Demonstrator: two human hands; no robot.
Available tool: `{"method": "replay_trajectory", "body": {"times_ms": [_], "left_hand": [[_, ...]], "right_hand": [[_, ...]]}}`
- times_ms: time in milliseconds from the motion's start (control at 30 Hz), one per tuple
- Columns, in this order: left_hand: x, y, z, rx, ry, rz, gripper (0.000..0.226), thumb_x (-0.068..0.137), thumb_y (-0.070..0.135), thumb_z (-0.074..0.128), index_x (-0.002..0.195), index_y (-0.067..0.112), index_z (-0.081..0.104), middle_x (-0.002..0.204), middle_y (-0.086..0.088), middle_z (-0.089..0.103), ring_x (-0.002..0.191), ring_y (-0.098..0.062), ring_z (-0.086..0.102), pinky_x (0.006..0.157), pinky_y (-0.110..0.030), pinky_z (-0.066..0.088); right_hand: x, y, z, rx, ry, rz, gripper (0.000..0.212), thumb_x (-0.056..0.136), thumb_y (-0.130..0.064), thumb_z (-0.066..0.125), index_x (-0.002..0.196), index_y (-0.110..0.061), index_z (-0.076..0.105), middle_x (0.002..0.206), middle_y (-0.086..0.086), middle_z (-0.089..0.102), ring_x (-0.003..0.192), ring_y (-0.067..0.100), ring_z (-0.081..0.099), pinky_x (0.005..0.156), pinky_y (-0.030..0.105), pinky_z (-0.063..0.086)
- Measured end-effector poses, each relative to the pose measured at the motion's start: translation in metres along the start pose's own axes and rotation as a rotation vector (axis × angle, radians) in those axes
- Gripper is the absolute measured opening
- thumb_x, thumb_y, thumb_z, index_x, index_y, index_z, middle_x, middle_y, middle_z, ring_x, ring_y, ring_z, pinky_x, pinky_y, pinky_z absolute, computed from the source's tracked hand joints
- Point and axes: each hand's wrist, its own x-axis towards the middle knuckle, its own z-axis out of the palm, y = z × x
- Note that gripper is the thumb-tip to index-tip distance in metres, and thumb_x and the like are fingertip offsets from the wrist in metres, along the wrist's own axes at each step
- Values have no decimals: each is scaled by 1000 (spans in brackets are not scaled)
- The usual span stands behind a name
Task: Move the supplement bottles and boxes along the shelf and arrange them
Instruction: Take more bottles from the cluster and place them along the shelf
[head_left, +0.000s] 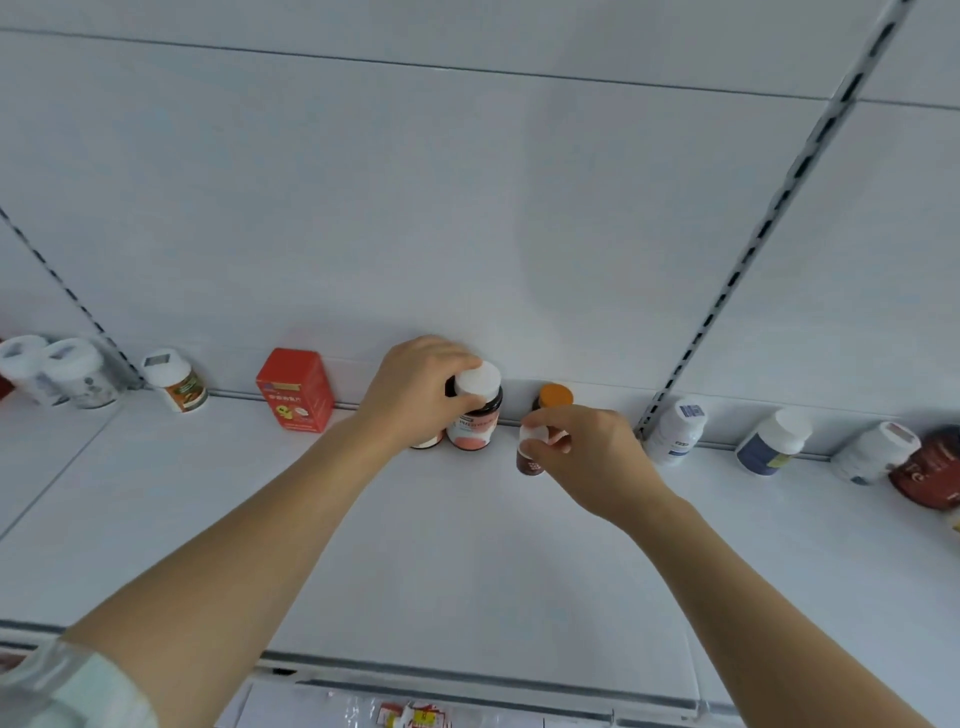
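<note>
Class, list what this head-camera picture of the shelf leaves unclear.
- Bottle behind the left hand: mostly hidden; only its base shows.
- Small dark white-capped bottle: label covered by the right hand.
- Dark red jar: cut off by the right edge.

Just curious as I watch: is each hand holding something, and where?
Left hand grips the dark bottle by its white cap; right hand pinches a small brown bottle at its cap.

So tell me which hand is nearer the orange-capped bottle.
Right. The right hand sits just in front of the orange-capped bottle, pinching a small bottle; the left hand is further left, gripping the white-capped bottle.
</note>
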Motion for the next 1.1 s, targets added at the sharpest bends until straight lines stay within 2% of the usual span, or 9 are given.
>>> {"method": "replay_trajectory", "body": {"times_ms": [200, 300, 400, 533, 667, 733, 800, 933, 1100], "left_hand": [[-1, -10, 13, 70, -8, -14, 46, 73, 48, 66, 108, 19, 71, 111, 5, 71, 103, -23, 62, 89, -42, 49], [-2, -8, 13, 120, -6, -5, 43, 75, 47, 64, 107, 19, 71, 111, 4, 69, 105, -24, 60, 89, -42, 48], [-3, -4, 12, 142, -3, -24, 40, 76, 45, 65, 107, 19, 70, 109, 3, 64, 105, -25, 57, 88, -42, 47], [-7, -2, 12, 148, -20, -45, 44, 78, 42, 73, 114, 19, 66, 115, 1, 58, 110, -27, 53, 93, -42, 45], [-17, 1, 1, 155, 8, -62, 45, 83, 44, 68, 121, 21, 62, 118, 2, 57, 112, -25, 53, 94, -42, 44], [-26, -1, -6, 166, 47, -67, 43, 86, 42, 65, 121, 17, 63, 117, -1, 60, 111, -27, 55, 94, -43, 45], [-39, -7, -14, 189, 72, -70, 41, 88, 41, 62, 119, 15, 64, 115, -2, 62, 110, -27, 56, 93, -43, 46], [-70, -26, -33, 192, 114, -99, 41, 91, 41, 59, 122, 15, 63, 116, -1, 62, 110, -25, 56, 93, -41, 46], [-127, -57, -75, 197, 131, -168, 48, 90, 49, 42, 116, 14, 64, 116, -1, 62, 109, -24, 56, 92, -41, 46]], "right_hand": [[11, 7, 2, 0, -25, -22, 13, 84, -24, 68, 95, -29, 73, 81, -2, 68, 77, 12, 63, 61, 13, 44], [16, 8, 2, -12, -28, -41, 11, 85, -24, 68, 94, -28, 73, 81, -1, 68, 76, 13, 62, 62, 18, 46], [18, 8, 2, -7, -19, -68, 13, 85, -24, 67, 96, -29, 72, 79, -5, 65, 74, 11, 60, 59, 11, 41], [18, 7, 2, -42, -2, -150, 16, 85, -26, 69, 100, -28, 73, 79, -3, 61, 75, 10, 58, 66, 18, 43], [19, 6, 7, -22, 29, -223, 19, 84, -27, 71, 103, -27, 73, 76, -9, 59, 78, -2, 52, 66, 6, 35], [19, 1, 12, -17, 62, -255, 19, 84, -27, 72, 103, -27, 73, 75, -17, 57, 81, 1, 52, 70, 6, 35], [18, -9, 18, 6, 102, -286, 16, 83, -26, 74, 99, -28, 74, 74, -23, 55, 77, 2, 55, 72, 9, 38], [13, -41, 33, 21, 155, -399, 16, 83, -29, 76, 99, -26, 75, 80, -16, 63, 68, -5, 53, 68, 15, 39], [-2, -103, 64, 48, 160, -473, 14, 84, -26, 77, 98, -23, 76, 81, -17, 61, 69, -7, 56, 69, 5, 39]]}}
